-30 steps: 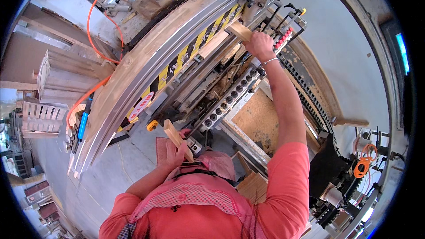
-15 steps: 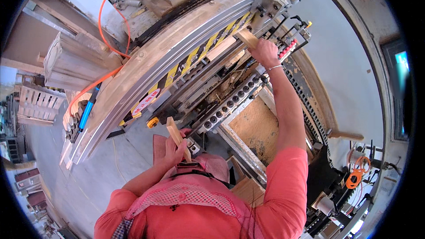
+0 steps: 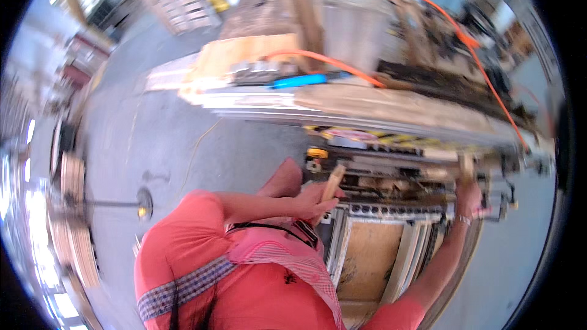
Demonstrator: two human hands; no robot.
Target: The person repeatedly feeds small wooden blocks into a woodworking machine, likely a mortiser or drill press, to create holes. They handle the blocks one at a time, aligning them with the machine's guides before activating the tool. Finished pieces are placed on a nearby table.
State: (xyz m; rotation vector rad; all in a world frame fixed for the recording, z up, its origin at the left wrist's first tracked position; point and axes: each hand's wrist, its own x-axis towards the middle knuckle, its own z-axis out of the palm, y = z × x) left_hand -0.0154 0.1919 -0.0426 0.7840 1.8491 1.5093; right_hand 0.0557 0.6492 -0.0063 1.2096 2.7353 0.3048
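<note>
A short pale wooden strip (image 3: pixel 334 181) is gripped in my left hand (image 3: pixel 313 201), close in front of my apron and beside the near left end of the machine. My right arm reaches out to the right across the machine. There my right hand (image 3: pixel 468 200) is closed round a second wooden piece (image 3: pixel 467 168), its end pointing up toward the striped rail. Motion blur smears both pieces and the fingers. A row of dark round rollers (image 3: pixel 391 210) runs between my two hands.
Beyond my hands lies a long beam (image 3: pixel 391 105) with yellow-black striping. A blue air gun (image 3: pixel 298 81) and an orange hose (image 3: pixel 449 19) rest on it. A sawdust-coated panel (image 3: pixel 370 256) sits below the rollers. Stacked boards (image 3: pixel 79 253) and a pole stand (image 3: pixel 144 203) are leftward.
The view has swung left, so the machine now appears level and more floor shows. Both hands still hold their wooden pieces.
</note>
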